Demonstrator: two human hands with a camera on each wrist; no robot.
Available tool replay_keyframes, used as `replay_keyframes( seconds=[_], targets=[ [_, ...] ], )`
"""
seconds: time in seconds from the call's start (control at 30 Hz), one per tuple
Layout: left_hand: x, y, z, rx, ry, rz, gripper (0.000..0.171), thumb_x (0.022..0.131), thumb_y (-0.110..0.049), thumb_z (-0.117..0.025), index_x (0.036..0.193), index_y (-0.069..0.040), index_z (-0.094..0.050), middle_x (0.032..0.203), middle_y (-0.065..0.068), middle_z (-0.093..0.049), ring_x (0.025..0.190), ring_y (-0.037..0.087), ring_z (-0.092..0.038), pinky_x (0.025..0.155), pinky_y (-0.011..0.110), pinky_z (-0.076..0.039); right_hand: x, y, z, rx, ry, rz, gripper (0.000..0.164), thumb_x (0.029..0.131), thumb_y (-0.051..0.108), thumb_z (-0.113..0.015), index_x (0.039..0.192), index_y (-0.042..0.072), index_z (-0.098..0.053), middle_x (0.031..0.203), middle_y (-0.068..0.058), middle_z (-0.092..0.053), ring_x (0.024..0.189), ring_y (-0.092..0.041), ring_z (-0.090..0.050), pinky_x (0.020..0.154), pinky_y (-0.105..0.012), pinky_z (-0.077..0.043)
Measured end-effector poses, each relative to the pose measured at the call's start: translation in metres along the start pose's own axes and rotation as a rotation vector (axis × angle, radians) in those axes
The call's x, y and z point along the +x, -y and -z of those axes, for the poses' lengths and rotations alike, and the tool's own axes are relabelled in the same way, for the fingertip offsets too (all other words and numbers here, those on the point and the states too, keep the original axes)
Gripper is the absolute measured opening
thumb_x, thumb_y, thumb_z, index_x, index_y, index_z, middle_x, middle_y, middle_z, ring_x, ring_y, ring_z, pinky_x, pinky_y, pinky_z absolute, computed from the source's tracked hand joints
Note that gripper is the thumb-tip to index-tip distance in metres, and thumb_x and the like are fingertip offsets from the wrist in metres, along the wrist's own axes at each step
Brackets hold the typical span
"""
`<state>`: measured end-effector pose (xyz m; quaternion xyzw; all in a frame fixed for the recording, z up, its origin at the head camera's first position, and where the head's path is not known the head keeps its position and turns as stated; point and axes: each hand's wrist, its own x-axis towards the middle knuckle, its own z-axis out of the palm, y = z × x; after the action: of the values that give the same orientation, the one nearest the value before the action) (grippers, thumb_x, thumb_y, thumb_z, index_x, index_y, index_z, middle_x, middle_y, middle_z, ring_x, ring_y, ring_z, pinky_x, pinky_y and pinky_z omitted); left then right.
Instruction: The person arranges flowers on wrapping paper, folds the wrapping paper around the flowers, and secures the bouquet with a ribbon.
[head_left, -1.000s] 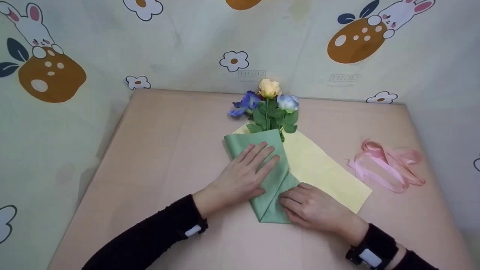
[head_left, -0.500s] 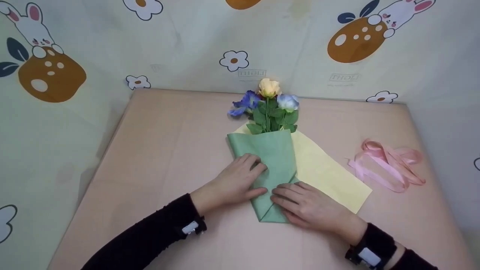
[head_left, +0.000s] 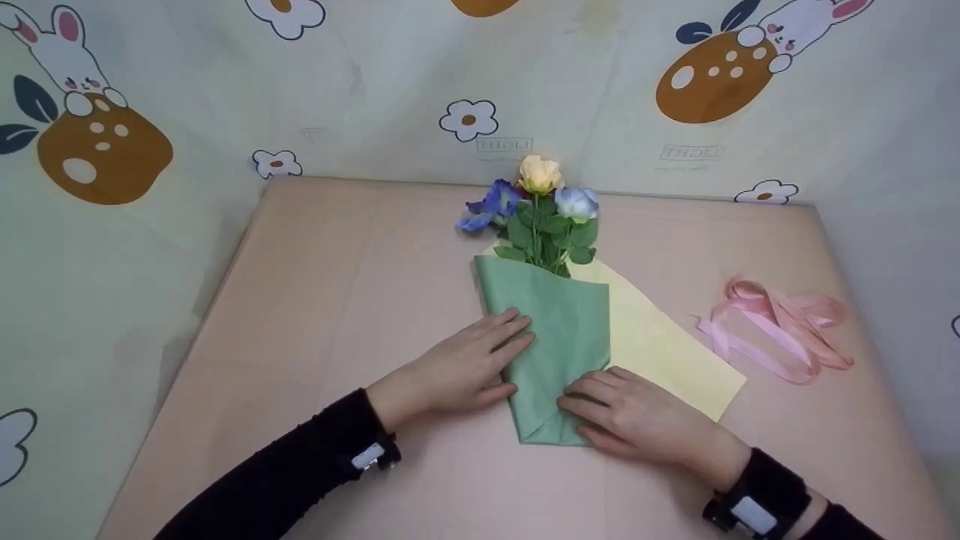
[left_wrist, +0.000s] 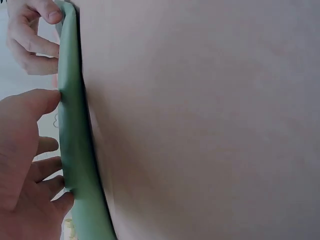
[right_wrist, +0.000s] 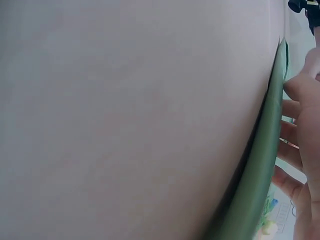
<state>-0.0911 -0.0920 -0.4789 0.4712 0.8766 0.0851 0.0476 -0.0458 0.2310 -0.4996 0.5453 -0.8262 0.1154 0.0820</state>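
Green wrapping paper (head_left: 559, 330) lies folded around the stems of a small bouquet, its top edge slanting below the leaves. A cream rose (head_left: 540, 174), a violet-blue flower (head_left: 495, 204) and a pale blue flower (head_left: 577, 204) stick out above it. My left hand (head_left: 469, 364) rests its fingers flat on the paper's left side. Near the lower right edge, my right hand (head_left: 641, 420) presses the paper with its fingertips. Both wrist views show fingertips along the rolled green edge (left_wrist: 75, 120). The stems' lower part is hidden inside.
A sheet of pale yellow paper (head_left: 660, 345) lies partly under the green wrap, extending right. Looped pink ribbon (head_left: 772, 326) sits on the right of the table (head_left: 300, 300). A patterned cloth (head_left: 375, 90) hangs behind the table's far edge.
The green paper's upper flap has spread rightward, covering more of the yellow sheet, and its left edge has shifted right. My left hand has slid down to the paper's left side.
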Motion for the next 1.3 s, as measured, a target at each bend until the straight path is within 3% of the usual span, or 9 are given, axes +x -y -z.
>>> replay_keyframes(
  seconds=[0.13,0.43,0.57,0.77,0.97,1.3],
  targets=[
    [0.0,0.0,-0.004,0.015,0.066,0.01,0.078,0.113,-0.05,-0.056,0.17,-0.001,-0.034,0.178,0.021,-0.026,0.166,0.038,-0.021,0.132,0.049,-0.024,-0.006,-0.001,0.002,0.025,0.016,-0.014,0.044,0.101,0.028,-0.078,0.141,0.012,-0.071,0.133,-0.003,-0.068,0.118,-0.021,-0.066,0.101,-0.04,-0.058],
    [0.002,-0.001,-0.009,0.033,0.111,0.016,0.085,0.114,-0.057,-0.048,0.171,0.001,-0.025,0.18,0.024,-0.015,0.167,0.037,-0.014,0.134,0.049,-0.019,-0.005,0.001,0.004,0.043,0.027,-0.034,0.041,0.102,0.03,-0.078,0.138,0.011,-0.072,0.133,-0.003,-0.068,0.118,-0.021,-0.066,0.101,-0.041,-0.057],
    [0.005,-0.003,-0.009,0.049,0.12,-0.012,0.085,0.114,-0.057,-0.047,0.172,0.001,-0.022,0.181,0.023,-0.013,0.168,0.035,-0.011,0.134,0.048,-0.016,-0.001,0.005,0.002,0.02,0.008,-0.014,0.043,0.102,0.031,-0.077,0.137,0.008,-0.071,0.141,-0.008,-0.067,0.132,-0.025,-0.063,0.109,-0.042,-0.054],
    [0.008,-0.004,-0.01,0.044,0.152,-0.036,0.086,0.115,-0.055,-0.045,0.173,0.001,-0.015,0.181,0.02,-0.011,0.168,0.032,-0.01,0.135,0.047,-0.015,0.007,0.011,-0.001,-0.01,0.007,0.045,0.057,0.104,0.035,-0.075,0.152,0.005,-0.062,0.161,-0.013,-0.056,0.151,-0.027,-0.052,0.117,-0.043,-0.048],
    [0.01,-0.004,-0.008,-0.001,0.182,-0.037,0.087,0.116,-0.054,-0.045,0.173,0.002,-0.011,0.182,0.02,-0.007,0.168,0.032,-0.008,0.134,0.047,-0.017,0.009,0.014,-0.003,-0.032,0.069,0.067,0.064,0.107,0.041,-0.071,0.162,0.014,-0.054,0.17,-0.006,-0.047,0.157,-0.024,-0.045,0.12,-0.044,-0.047],
    [0.009,0.003,-0.005,-0.04,0.203,0.013,0.092,0.114,-0.058,-0.047,0.173,0.002,-0.01,0.182,0.021,-0.001,0.169,0.033,-0.003,0.134,0.044,-0.013,0.01,0.013,-0.003,-0.06,0.103,0.076,0.061,0.109,0.044,-0.068,0.161,0.015,-0.056,0.17,-0.007,-0.047,0.156,-0.025,-0.046,0.119,-0.046,-0.047]
  ],
)
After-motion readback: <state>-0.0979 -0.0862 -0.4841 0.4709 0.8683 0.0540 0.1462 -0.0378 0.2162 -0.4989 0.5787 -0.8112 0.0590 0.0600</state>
